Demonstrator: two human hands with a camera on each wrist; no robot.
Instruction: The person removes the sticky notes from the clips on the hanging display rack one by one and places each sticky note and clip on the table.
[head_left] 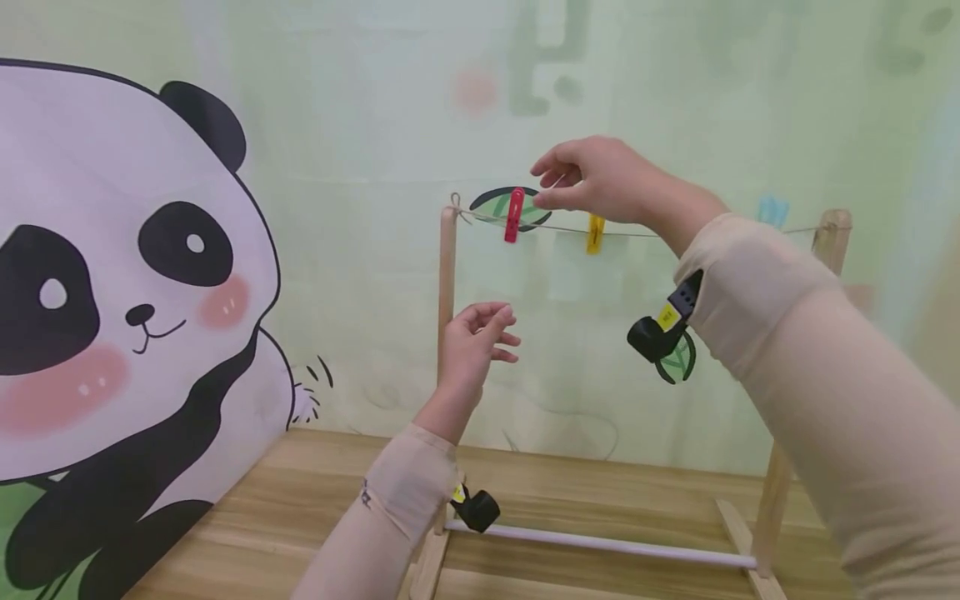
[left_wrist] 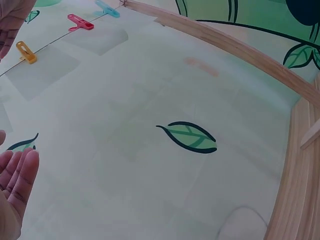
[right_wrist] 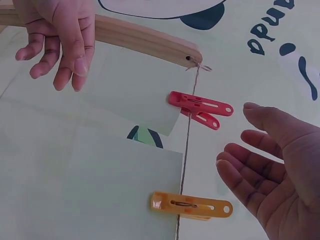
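Note:
A thin string [right_wrist: 186, 150] runs between two wooden posts with clothespins on it. My right hand [head_left: 600, 179] is raised beside the red clothespin [head_left: 514, 215] near the left post, its fingers loosely bent and holding nothing. In the right wrist view, a small gap separates its fingertips from the clothespin's handles. The yellow clothespin [right_wrist: 192, 205] is farther along the string; each of these two grips a pale sheet [right_wrist: 120, 185] hanging below. My left hand [head_left: 476, 350] is lower, near the left post, fingers relaxed and nothing in them.
Toward the right post [head_left: 832, 242] are a light blue clothespin [head_left: 772, 211] and a pink-red one [left_wrist: 80, 22]. A white bar [head_left: 600, 542] joins the frame's feet on the wooden table [head_left: 300, 517]. Behind stands a backdrop printed with a panda [head_left: 135, 275] and leaves.

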